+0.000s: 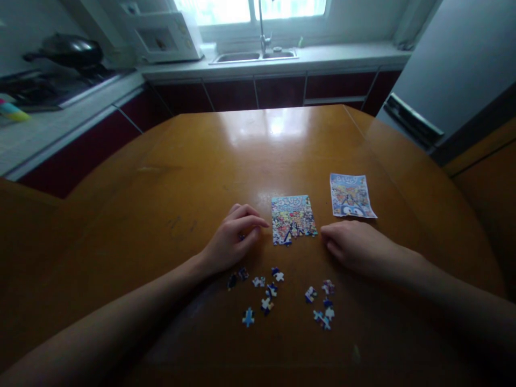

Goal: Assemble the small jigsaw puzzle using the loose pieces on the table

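Observation:
A partly assembled jigsaw puzzle [292, 215] lies flat on the wooden table, its lower edge uneven, with gaps. My left hand [234, 234] rests just left of it, index finger stretched towards its edge and thumb apart. A small patterned bit, perhaps a puzzle piece, shows in the gap behind that thumb. At the puzzle's right edge, my right hand [355, 244] is closed, fingers curled under; whatever they hold is hidden. Loose puzzle pieces lie nearer me in two groups, one including a light-blue piece [248, 317], the other a white-and-purple piece [310, 294].
A creased picture sheet [350, 196] with a penguin lies beyond my right hand on the table [242, 156]. Behind stand a counter with a sink [253, 57], a microwave [165, 37], a stove with a wok [70, 51], and a refrigerator [459, 70] at the right.

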Available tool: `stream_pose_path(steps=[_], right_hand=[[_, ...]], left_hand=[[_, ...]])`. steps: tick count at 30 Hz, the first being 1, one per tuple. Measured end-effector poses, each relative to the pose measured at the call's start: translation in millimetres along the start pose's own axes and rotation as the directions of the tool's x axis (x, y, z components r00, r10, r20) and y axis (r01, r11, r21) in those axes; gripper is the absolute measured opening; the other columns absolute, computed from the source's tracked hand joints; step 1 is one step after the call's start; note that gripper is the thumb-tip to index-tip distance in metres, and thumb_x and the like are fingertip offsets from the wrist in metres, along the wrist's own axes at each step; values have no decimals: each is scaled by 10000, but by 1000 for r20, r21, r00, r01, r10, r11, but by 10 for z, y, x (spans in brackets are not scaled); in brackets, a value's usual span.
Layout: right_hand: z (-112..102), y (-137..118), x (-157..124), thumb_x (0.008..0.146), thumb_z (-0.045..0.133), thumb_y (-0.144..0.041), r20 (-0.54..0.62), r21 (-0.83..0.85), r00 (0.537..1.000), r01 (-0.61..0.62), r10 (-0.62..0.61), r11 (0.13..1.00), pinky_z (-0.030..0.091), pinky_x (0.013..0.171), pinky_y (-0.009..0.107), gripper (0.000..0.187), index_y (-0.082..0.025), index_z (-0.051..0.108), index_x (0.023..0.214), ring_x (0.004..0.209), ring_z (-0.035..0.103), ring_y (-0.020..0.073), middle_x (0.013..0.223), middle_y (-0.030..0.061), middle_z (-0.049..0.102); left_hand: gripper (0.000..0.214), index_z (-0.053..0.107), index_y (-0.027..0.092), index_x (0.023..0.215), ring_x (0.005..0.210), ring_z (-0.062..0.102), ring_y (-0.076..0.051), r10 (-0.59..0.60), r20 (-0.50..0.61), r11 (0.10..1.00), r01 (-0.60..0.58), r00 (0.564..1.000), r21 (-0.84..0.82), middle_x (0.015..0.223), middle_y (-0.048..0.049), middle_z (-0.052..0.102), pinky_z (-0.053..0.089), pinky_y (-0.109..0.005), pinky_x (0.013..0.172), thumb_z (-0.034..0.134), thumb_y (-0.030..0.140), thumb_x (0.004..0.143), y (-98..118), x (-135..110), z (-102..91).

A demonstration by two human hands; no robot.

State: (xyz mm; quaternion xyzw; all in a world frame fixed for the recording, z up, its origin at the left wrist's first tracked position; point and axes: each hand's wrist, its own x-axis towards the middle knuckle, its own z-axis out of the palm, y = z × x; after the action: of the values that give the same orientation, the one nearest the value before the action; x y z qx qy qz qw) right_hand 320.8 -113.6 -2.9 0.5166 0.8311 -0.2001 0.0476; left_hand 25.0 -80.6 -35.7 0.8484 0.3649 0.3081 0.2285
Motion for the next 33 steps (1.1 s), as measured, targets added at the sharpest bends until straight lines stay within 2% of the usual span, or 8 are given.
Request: stream_pose_path(steps=[27, 33], right_hand=[[-5, 1, 9, 864, 483, -176, -2, 5, 1000, 9, -9, 1000, 366, 613, 303, 163, -198, 586, 740, 684, 603, 180, 780, 56, 681], [-50, 37, -14, 863, 488, -167, 12, 74, 1000, 12, -13, 997, 377, 612, 287, 173, -204, 597, 734, 688, 598, 169, 769, 44, 674]], left_hand=[[175, 697, 214, 950, 906, 509, -181, 5, 21, 1000, -5, 1000, 8, 924, -39, 602, 438, -338, 802, 549, 137, 898, 6, 6, 1], [183, 696, 213, 952, 914, 513, -187, -1, 17, 1000, 1, 1000, 5, 927, -44, 603, 446, -344, 806, 535, 144, 900, 14, 6, 2]])
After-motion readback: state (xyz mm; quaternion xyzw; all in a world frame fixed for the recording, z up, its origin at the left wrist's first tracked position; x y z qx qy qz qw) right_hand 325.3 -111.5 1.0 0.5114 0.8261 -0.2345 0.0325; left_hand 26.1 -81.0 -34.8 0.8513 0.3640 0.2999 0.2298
